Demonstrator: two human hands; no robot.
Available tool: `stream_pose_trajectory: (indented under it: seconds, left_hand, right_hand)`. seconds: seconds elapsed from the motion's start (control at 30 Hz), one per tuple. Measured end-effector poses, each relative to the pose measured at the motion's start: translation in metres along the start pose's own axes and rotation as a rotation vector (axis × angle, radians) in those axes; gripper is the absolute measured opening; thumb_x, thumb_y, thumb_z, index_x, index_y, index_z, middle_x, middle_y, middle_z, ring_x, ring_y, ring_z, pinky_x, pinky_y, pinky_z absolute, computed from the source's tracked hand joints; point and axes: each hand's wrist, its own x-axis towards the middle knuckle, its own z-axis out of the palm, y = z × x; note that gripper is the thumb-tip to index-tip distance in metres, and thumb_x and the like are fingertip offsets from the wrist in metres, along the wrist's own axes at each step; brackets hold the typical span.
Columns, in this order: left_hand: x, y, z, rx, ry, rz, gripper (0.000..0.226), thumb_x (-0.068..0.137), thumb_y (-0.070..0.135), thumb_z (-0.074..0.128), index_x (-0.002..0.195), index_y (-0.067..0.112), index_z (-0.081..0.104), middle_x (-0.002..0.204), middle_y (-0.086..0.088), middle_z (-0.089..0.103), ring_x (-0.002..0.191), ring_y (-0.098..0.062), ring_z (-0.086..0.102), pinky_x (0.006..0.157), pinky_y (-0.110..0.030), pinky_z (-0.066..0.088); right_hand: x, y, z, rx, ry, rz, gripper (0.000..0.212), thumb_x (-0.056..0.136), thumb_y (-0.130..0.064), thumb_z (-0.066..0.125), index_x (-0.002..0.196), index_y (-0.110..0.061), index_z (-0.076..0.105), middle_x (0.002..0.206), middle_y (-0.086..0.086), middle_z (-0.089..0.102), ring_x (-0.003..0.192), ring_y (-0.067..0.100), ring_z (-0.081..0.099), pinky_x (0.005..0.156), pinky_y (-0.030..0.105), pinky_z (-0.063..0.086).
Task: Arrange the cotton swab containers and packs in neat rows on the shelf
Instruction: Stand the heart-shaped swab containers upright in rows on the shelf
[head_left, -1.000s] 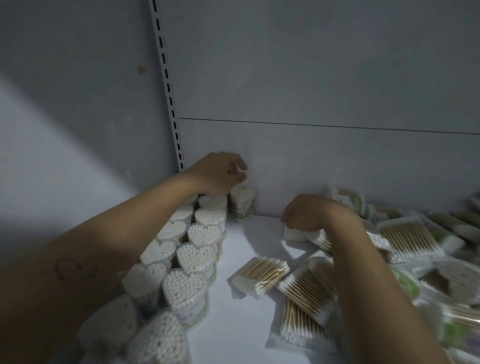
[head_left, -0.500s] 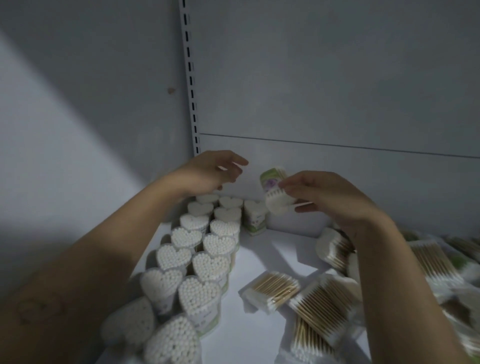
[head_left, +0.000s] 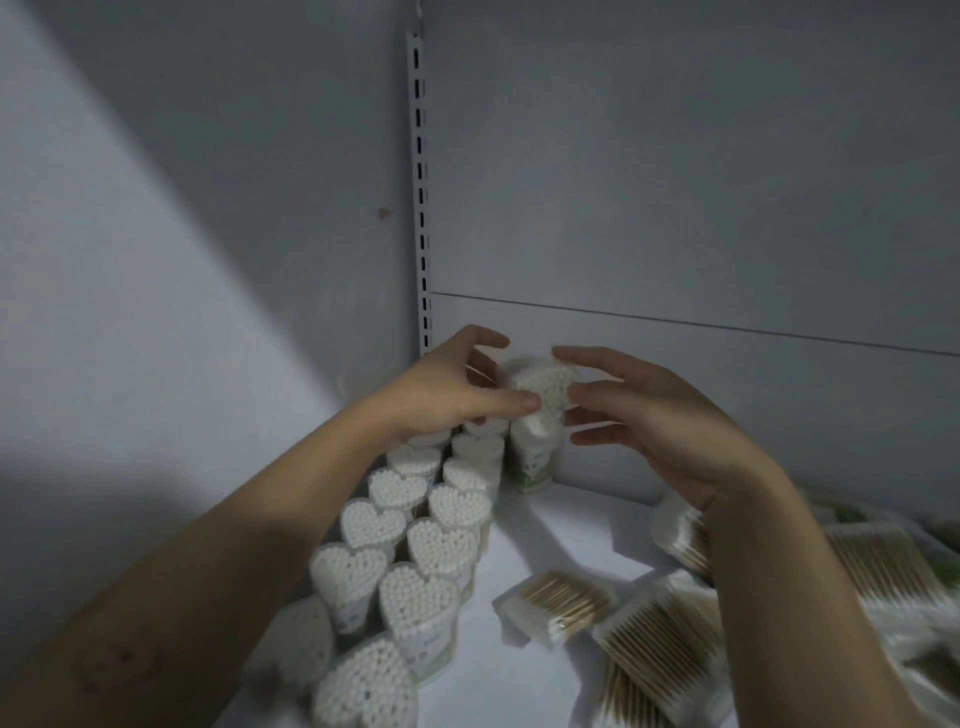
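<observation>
The left hand (head_left: 441, 395), at the centre of the frame, curls its thumb and fingers round a heart-shaped container (head_left: 545, 387) of white cotton swabs, held in the air near the back wall (head_left: 727, 208). The right hand (head_left: 660, 426) is beside it with fingers nearly straight, their tips at the container's right edge; contact is unclear. Just below stands another container (head_left: 530, 462), alone beside two neat rows (head_left: 441, 545) running toward the lower left. Loose flat packs (head_left: 660, 639) lie scattered at the lower right of the white shelf (head_left: 550, 535). The container looks light, with thin, smooth plastic walls that could slip or dent, so gripping its side walls low down seems safest, not the exposed swab tips.
</observation>
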Motion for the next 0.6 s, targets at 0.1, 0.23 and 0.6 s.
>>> stream_pose_trajectory:
  seconds: [0.1,0.23,0.6]
  left_hand:
    - [-0.003,0.008,-0.005,-0.322,0.048,-0.112,0.065,0.061,0.045,0.083,0.116,0.021,0.058,0.102,-0.007,0.067,0.089,-0.022,0.066,0.067,-0.033,0.053]
    - [-0.007,0.022,-0.009,-0.581,0.036,-0.247,0.028,0.080,0.030,0.069,0.103,0.016,0.060,0.101,-0.016,0.058,0.084,-0.026,0.060,0.066,-0.031,0.053]
    - [-0.011,0.025,0.015,-0.251,-0.143,-0.346,0.043,0.090,0.043,0.061,0.114,0.008,0.060,0.103,-0.011,0.066,0.100,-0.024,0.064,0.090,-0.037,0.055]
  right_hand:
    - [-0.001,-0.004,0.002,-0.029,0.100,-0.120,0.051,0.088,-0.014,0.065,0.131,-0.039,0.053,0.107,-0.001,0.071,0.095,0.016,0.069,0.087,0.034,0.054]
    - [-0.003,-0.008,0.007,-0.300,0.153,-0.253,0.055,0.083,-0.029,0.069,0.130,-0.049,0.049,0.117,-0.015,0.061,0.097,0.002,0.064,0.084,0.024,0.052]
    - [0.001,0.000,0.017,-0.761,0.358,-0.277,0.036,0.082,-0.038,0.072,0.114,-0.027,0.059,0.103,-0.009,0.063,0.075,0.011,0.062,0.076,0.029,0.048]
